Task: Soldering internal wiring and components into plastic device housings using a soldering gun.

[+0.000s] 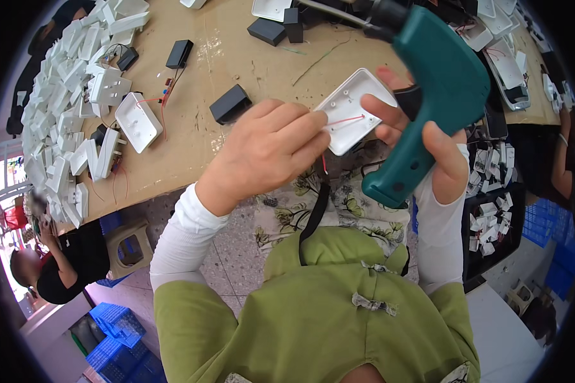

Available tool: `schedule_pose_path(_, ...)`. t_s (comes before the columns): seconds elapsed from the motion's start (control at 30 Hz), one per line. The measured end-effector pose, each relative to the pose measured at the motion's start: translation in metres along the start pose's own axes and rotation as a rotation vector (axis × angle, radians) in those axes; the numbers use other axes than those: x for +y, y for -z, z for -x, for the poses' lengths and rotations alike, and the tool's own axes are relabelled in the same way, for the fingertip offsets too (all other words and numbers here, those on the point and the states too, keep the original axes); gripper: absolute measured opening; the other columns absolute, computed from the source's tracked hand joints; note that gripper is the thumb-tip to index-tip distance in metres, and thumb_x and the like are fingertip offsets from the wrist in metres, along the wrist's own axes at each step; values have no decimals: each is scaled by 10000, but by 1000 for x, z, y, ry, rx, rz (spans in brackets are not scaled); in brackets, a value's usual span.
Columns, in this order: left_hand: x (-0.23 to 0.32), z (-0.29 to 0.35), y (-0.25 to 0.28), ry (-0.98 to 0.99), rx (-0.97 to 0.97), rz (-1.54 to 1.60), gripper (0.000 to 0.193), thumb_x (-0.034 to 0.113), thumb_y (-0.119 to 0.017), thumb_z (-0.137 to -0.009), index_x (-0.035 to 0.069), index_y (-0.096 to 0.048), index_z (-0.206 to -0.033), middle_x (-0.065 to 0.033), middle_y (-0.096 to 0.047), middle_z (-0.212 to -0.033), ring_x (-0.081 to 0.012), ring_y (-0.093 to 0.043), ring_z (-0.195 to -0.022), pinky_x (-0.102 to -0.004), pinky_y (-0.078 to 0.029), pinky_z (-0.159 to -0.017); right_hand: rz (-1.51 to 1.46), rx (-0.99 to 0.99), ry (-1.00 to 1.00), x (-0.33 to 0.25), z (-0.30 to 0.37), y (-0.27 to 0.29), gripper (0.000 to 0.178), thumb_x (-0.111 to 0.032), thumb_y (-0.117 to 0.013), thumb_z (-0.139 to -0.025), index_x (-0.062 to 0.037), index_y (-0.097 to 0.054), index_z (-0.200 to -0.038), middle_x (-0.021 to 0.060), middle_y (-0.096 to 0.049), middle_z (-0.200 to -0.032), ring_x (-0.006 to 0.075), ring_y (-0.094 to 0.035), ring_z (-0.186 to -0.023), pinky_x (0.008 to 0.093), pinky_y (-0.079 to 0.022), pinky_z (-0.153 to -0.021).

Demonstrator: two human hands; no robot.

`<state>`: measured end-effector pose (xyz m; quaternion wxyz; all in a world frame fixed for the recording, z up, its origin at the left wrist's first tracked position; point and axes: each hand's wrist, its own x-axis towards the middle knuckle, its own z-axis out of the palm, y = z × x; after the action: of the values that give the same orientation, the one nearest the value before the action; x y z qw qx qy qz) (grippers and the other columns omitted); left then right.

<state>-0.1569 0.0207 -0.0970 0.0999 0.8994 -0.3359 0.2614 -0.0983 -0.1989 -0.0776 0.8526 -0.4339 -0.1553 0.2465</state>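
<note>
My left hand (268,147) is closed at the left edge of a white plastic shell (354,96), its fingertips on a thin red wire (346,120) that runs across the shell's inside. The wire's end hangs below those fingers; whether they also grip the shell's edge is hidden. My right hand (446,156) is wrapped round the handle of a teal pistol-shaped power tool (444,70). That tool has a black trigger and nose, and a thin metal shaft pointing left. Some fingers of the right hand also reach past the handle and hold the shell's right side.
A black box (230,104) lies left of the shell on the brown table (198,147). Farther left are an open white shell (138,122) with wires and a large heap of white shells (64,121). Small white parts fill a black crate (492,223) at right. Other people sit nearby.
</note>
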Motion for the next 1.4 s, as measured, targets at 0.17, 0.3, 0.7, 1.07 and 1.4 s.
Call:
schedule_pose_path(0.17, -9, 10, -7, 46, 106, -82, 250, 101, -655, -605, 51, -643, -850, -54, -590, -933, -193, -575, -764, -289, -435, -606, 92, 105, 9, 15, 7, -8, 648, -130, -543, -850, 30, -213, -1384, 283, -277, -1391, 391, -383, -1252, 415, -368, -1019)
schedule_pose_path(0.3, -8, 13, -12, 113, 175, 14, 260, 107, -676, -590, 55, -642, -842, -60, -592, -946, -213, -582, -778, -312, -452, -613, -130, 179, 180, 38, 16, -10, 691, -137, -596, -836, 4, -206, -1388, 262, -236, -1409, 373, -270, -1320, 445, -260, -1087)
schedule_pose_path(0.7, -6, 14, -15, 155, 280, -56, 285, -8, -667, -585, 40, -581, -853, -127, -541, -1104, -260, -590, -829, -333, -485, -662, -316, 310, 274, 64, 14, -26, 680, -107, -624, -818, -43, -253, -1384, 205, -293, -1394, 339, -286, -1319, 460, -206, -1102)
schedule_pose_path(1.07, 31, 9, -22, 581, 299, -4, 341, -61, -673, -689, 11, -499, -973, -164, -476, -1067, -249, -556, -710, -310, -481, -555, -412, 381, 287, 75, 8, -33, 667, -63, -615, -813, -57, -266, -1382, 175, -317, -1383, 333, -314, -1308, 446, -237, -1094)
schedule_pose_path(1.4, 18, 0, -34, 787, 352, 187, 572, 50, -685, -740, 19, -420, -1246, -163, -577, -865, -277, -580, -692, -335, -489, -576, -294, 272, 269, 80, 20, -27, 644, -140, -609, -836, -36, -258, -1366, 183, -259, -1411, 338, -264, -1331, 437, -239, -1102)
